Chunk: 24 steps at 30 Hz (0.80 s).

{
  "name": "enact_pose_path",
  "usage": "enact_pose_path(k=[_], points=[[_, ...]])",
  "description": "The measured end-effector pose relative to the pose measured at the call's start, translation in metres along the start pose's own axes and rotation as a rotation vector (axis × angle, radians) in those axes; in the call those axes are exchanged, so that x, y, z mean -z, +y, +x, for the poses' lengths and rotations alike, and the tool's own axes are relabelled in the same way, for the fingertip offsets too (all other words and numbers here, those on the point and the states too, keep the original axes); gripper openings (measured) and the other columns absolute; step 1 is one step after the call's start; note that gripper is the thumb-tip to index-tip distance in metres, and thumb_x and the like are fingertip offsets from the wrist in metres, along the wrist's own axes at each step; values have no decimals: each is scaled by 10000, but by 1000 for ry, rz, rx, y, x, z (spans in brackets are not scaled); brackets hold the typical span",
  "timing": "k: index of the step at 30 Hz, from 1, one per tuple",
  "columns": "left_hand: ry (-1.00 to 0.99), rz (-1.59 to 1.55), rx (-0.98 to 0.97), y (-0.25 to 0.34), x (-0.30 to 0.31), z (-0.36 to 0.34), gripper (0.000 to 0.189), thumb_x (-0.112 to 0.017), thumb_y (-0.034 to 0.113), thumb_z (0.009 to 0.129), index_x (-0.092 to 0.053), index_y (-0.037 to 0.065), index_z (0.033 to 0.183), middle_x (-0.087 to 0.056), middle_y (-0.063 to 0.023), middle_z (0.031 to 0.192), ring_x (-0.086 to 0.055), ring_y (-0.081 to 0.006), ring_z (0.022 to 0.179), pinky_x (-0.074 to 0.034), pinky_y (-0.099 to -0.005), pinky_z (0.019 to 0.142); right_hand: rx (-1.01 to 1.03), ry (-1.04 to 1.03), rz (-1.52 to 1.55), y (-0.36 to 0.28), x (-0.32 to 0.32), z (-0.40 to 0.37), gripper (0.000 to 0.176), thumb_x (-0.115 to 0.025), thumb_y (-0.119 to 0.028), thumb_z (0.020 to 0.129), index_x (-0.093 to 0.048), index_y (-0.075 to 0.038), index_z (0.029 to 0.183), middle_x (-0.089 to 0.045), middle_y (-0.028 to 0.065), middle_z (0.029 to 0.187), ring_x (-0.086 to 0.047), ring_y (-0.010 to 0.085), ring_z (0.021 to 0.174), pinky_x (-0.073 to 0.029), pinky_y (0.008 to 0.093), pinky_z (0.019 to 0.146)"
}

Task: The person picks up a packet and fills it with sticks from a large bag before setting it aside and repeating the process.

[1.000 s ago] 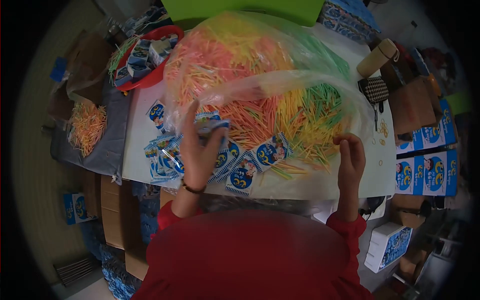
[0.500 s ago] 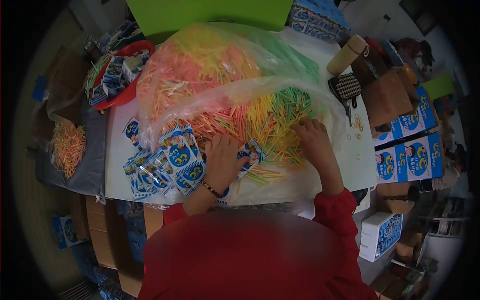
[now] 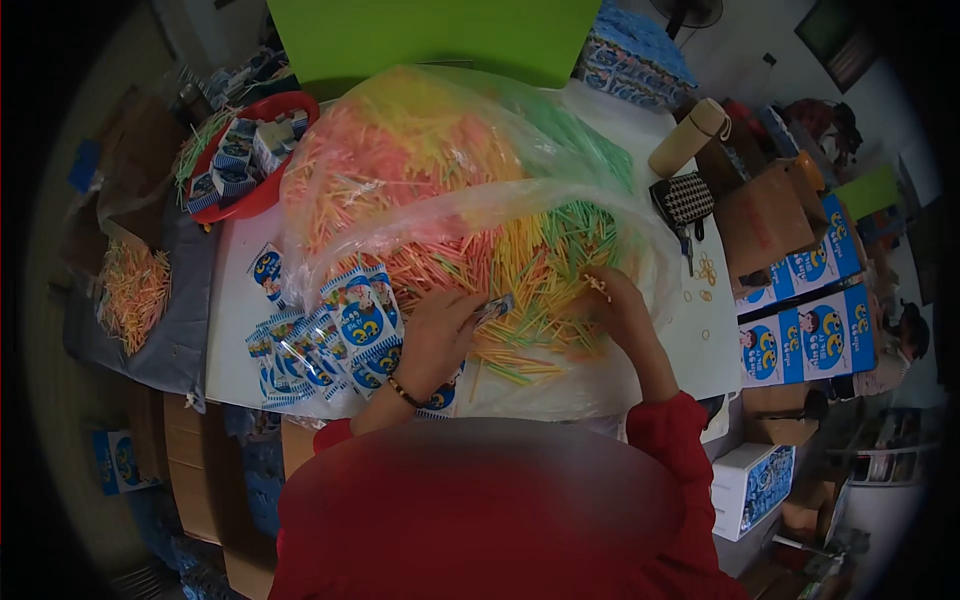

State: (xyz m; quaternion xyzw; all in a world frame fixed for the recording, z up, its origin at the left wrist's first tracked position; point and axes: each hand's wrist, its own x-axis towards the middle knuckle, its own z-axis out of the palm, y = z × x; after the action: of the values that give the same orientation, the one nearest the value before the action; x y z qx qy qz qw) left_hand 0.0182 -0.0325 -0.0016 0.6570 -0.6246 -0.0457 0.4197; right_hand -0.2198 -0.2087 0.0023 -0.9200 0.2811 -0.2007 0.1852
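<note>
In my left hand is a small blue-and-white printed packet, pinched at its edge and tilted up. My right hand is closed round a small bunch of thin coloured sticks, their pale ends showing by the fingertips. Between and beyond both hands lies a big heap of pink, yellow and green sticks, partly inside a clear plastic bag. Flat printed packets overlap in a pile left of my left hand.
A red basin of packets stands at the back left. On the right are a beige bottle, a checked pouch and rubber bands. Printed cartons flank the table's right side; a green board rises behind.
The packet near my left hand has been lifted and tilted between its fingers. My right hand has closed on a bunch of sticks and turned inward.
</note>
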Motion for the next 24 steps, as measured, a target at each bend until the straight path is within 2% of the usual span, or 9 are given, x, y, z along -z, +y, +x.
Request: enact_pose_path(k=[2,6,8,12,14,17,18,20,24], points=[[23,-145,-2,0,-1,2,244,-644,41,777,-643,30,1020,-616,-123,851,-576,-307,798,-454,-406,735,-282,197,748,-13,-10,-4,142,-552,-69,927,-593,-24,1056,-644,74,1019,-601,173,974,-472,311,846],[59,-224,26,1,-2,5,243,-651,47,783,-643,27,1025,-637,-123,844,-580,-310,779,-453,-411,738,-263,230,853,-18,-46,-16,212,-505,-156,992,-583,-24,1139,-616,61,1095,-568,140,1037,-462,290,880],[-21,-224,-22,-3,-3,1,300,-650,27,759,-645,41,1059,-640,-127,889,-577,-313,802,-453,-410,740,-449,182,846,-10,-65,-21,259,-539,-162,973,-576,-27,1191,-643,68,1086,-586,136,986,-467,261,843],[-64,-82,-64,-2,4,-1,436,-633,9,742,-604,41,1176,-644,-136,958,-582,-320,858,-456,-407,798,-402,137,898,-12,-53,-16,311,-525,-180,978,-553,-25,1247,-627,95,1150,-589,163,1039,-481,288,874],[-79,14,-37,1,6,1,546,-604,23,753,-525,31,1292,-645,-145,1045,-579,-320,967,-441,-400,886,-552,329,1350,-16,-46,-9,338,-485,-210,998,-526,-8,1266,-599,96,1199,-573,172,1077,-499,346,899],[0,131,-65,3,2,3,582,-591,42,772,-475,23,1342,-632,-145,1137,-562,-312,1060,-416,-403,951,-628,409,1543,-16,-25,4,387,-474,-227,1002,-485,6,1311,-598,109,1205,-576,186,1086,-499,339,893],[2,134,-64,6,2,6,582,-591,42,772,-475,23,1342,-632,-145,1137,-562,-312,1060,-416,-403,951,-625,406,1545,-14,-21,5,387,-474,-227,1002,-485,6,1311,-598,109,1205,-576,186,1086,-499,339,893],[52,452,-131,13,3,13,595,-592,22,768,-476,39,1351,-604,-146,1209,-550,-305,1093,-425,-396,947,-578,359,1321,-9,-13,4,415,-457,-234,1006,-449,8,1343,-601,119,1198,-583,212,1079,-490,335,902],[83,527,-125,9,7,17,621,-589,0,764,-461,49,1370,-545,-145,1281,-522,-313,1125,-407,-415,968,-622,314,1167,-12,-4,1,415,-467,-223,999,-453,15,1340,-602,136,1183,-601,230,1049,-485,338,914]])
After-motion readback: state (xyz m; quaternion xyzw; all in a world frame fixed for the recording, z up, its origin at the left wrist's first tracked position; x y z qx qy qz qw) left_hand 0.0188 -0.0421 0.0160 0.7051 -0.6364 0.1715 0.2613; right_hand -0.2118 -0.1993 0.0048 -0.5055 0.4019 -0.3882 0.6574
